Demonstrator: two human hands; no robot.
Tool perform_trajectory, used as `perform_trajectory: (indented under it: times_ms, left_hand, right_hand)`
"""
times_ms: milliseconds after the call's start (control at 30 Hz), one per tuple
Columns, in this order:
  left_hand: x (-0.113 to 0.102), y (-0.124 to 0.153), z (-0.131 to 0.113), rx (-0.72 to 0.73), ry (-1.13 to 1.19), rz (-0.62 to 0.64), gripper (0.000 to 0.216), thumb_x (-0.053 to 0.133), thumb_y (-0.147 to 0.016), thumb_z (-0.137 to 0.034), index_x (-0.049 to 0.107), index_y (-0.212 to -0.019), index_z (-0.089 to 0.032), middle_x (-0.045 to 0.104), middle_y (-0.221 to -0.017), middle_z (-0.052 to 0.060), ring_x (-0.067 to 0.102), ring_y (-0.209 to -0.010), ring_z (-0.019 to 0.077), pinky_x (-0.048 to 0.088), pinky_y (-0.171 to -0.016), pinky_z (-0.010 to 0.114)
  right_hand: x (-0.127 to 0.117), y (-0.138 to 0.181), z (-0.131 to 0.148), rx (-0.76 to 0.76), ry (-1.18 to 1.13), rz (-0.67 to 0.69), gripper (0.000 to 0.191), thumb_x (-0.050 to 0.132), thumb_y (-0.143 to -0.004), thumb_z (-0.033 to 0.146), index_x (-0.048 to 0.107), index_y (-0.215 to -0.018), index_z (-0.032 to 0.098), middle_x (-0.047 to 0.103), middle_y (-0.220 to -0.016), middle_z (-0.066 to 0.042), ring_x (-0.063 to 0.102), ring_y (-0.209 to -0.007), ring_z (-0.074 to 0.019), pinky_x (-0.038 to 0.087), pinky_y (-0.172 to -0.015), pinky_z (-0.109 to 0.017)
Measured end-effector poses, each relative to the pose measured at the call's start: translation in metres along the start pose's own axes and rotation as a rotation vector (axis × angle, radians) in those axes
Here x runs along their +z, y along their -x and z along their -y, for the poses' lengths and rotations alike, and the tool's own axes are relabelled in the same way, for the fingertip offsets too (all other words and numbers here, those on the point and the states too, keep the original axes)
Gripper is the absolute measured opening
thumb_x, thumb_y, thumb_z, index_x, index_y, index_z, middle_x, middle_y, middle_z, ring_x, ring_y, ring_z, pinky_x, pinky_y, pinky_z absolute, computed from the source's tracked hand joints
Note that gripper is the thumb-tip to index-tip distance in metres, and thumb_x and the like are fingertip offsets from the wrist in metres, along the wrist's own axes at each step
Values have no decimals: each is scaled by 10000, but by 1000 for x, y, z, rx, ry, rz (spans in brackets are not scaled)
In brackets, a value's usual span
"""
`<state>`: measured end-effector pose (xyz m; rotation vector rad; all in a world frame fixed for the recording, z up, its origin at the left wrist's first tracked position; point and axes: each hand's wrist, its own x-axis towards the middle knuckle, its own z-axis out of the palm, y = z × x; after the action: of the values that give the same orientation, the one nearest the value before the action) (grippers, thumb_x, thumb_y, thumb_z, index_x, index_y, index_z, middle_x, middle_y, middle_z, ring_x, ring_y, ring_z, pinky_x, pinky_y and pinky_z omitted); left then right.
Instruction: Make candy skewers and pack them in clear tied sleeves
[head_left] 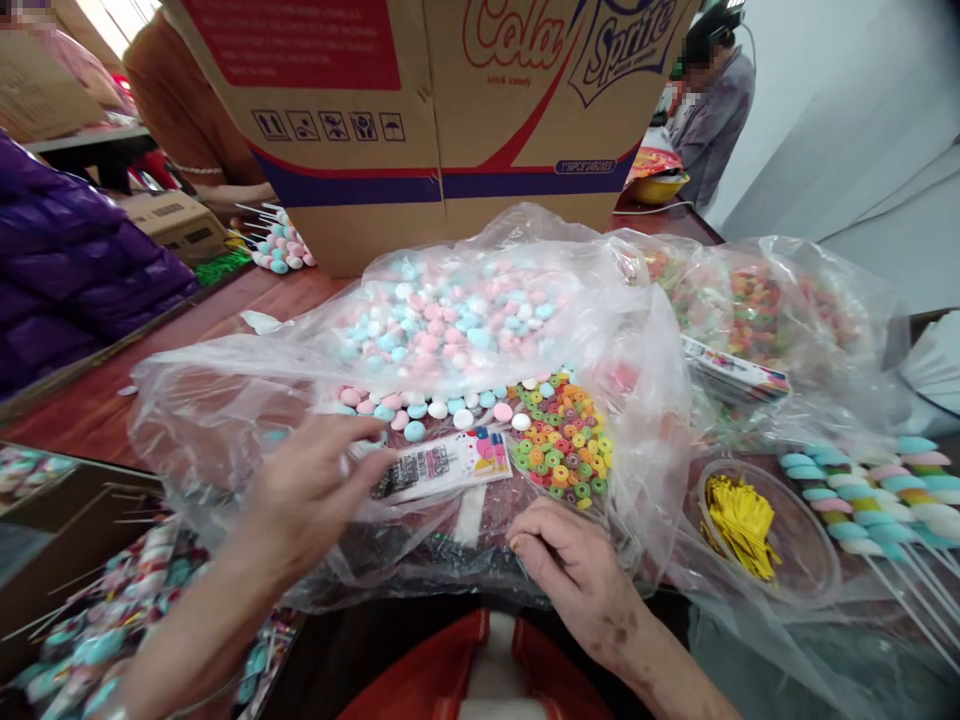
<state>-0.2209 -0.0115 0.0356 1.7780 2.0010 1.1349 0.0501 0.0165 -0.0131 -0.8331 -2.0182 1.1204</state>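
Observation:
My left hand (311,490), a little blurred, reaches over the clear plastic with thumb and forefinger apart and nothing seen between them. Its fingertips are near the left end of a stack of printed plastic sleeves (450,464). Behind the sleeves lie round pastel marshmallows (414,430), spilling from a large clear bag (300,345). To the right is a heap of colourful ring-shaped gummies (566,445). My right hand (577,570) is closed at the table's front edge, just below the gummies. Its fingers are curled, hiding whatever they may hold.
A big carton (450,215) stands behind the bag. At right are a round tub of yellow twist ties (742,525) and marshmallow skewers (877,495). An open box of wrapped skewers (97,640) is at lower left. Other people (720,120) are in the background.

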Motion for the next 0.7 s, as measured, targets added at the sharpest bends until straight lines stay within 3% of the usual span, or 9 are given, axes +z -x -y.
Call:
perform_trajectory:
  times_ms: [100, 200, 333, 533, 633, 700]
  left_hand:
    - [45, -22, 9, 200, -290, 235, 319, 678, -790, -383, 679, -1034, -178, 688, -987, 105, 576, -981, 304, 422, -888, 430]
    - [70, -32, 17, 245, -368, 318, 148, 646, -806, -273, 673, -918, -181, 682, -867, 68, 571, -882, 262, 412, -834, 395]
    - [74, -35, 23, 300, -339, 307, 109, 578, -848, -205, 671, -794, -186, 679, -787, 52, 568, -815, 230, 397, -807, 369]
    - [71, -30, 28, 448, -395, 250, 259, 445, -948, -184, 696, -1008, -172, 696, -782, 74, 555, -789, 244, 398, -782, 378]
    - [69, -29, 26, 539, -436, 197, 222, 470, -936, -153, 691, -951, -163, 690, -788, 80, 565, -831, 245, 411, -808, 392]
    - [67, -30, 19, 580, -399, 136, 191, 489, -934, -158, 676, -897, -160, 698, -847, 86, 569, -875, 242, 418, -843, 405]
  right_hand:
    - [3, 3, 0, -3, 19, 39, 171, 480, -926, 147, 608, -820, 189, 593, -751, 5, 570, -702, -102, 434, -661, -207]
    - [4, 7, -2, 2, 30, 56, 146, 500, -914, 136, 603, -824, 187, 597, -761, 9, 566, -705, -100, 426, -662, -205]
    - [6, 9, -4, 13, 38, 63, 149, 492, -915, 131, 599, -828, 188, 594, -772, 8, 561, -717, -105, 421, -673, -213]
    - [8, 8, -1, 14, 39, 100, 163, 468, -936, 149, 594, -841, 188, 594, -786, 4, 564, -723, -107, 429, -685, -224]
    - [7, 8, -1, 0, 44, 99, 173, 459, -940, 152, 603, -852, 191, 593, -773, 4, 568, -709, -111, 442, -677, -228]
    - [5, 5, -2, -24, 71, 22, 168, 452, -941, 151, 614, -919, 193, 614, -838, -17, 591, -768, -126, 469, -721, -243]
